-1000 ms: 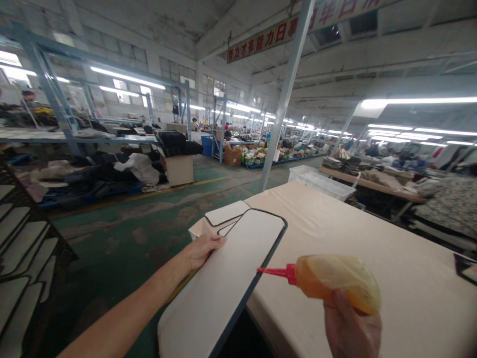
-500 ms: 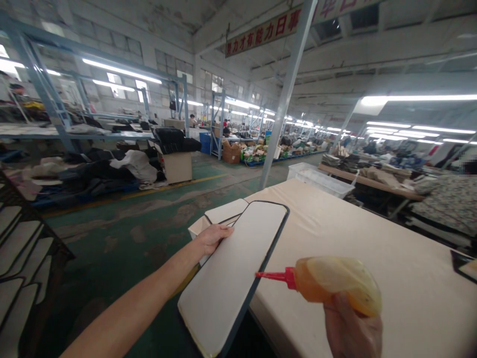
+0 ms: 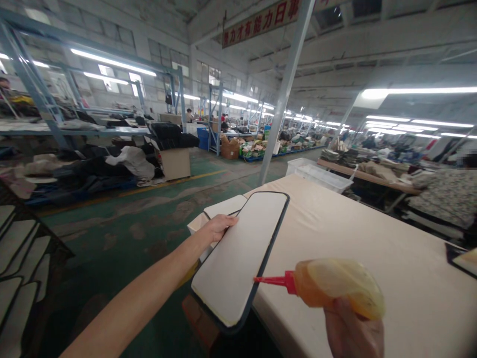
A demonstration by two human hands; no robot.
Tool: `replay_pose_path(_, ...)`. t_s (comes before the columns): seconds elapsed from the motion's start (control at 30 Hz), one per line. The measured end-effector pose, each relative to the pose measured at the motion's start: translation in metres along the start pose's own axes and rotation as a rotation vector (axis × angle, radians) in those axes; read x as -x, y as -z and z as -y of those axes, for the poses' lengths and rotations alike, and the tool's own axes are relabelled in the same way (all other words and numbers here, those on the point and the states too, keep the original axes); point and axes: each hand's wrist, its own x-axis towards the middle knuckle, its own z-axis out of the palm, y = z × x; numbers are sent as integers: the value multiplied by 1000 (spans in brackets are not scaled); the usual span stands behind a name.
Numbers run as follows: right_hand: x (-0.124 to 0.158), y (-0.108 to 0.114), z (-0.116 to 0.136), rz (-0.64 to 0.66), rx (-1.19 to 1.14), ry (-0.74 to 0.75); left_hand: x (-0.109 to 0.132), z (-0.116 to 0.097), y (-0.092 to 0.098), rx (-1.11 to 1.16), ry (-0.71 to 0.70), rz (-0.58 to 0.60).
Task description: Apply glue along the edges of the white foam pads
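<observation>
My left hand (image 3: 220, 226) grips the left edge of a long white panel (image 3: 244, 253) with rounded corners and a dark rim, thumb on its face. The panel is tilted at the near left corner of the cream-covered table (image 3: 357, 228). In my right hand (image 3: 354, 328) is a soft squeeze bottle (image 3: 337, 287) of amber liquid, lying nearly level with its red nozzle pointing left. The nozzle tip meets the panel's right edge, at the seam between white face and dark rim. My right fingers are partly hidden behind the bottle.
Another white panel (image 3: 225, 206) lies in a pale bin (image 3: 196, 224) behind my left hand. More panels fill a rack (image 3: 22, 248) at far left. A clear plastic tub (image 3: 320, 176) stands beyond the table. A person in a patterned top (image 3: 447, 199) is at right.
The panel has shifted up and slightly right in my left hand, its near end rising. The nozzle now touches a spot nearer the panel's near end. The view has moved slightly.
</observation>
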Motion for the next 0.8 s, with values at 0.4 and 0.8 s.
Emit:
replay_pose_path(0.4,10,23,0,-6,75,-82,-16,-1,-11,4,34,-2)
replay_pose_path(0.8,-29,50,19,-70,-142,-215,-19,9,-39,-67,-184,-184)
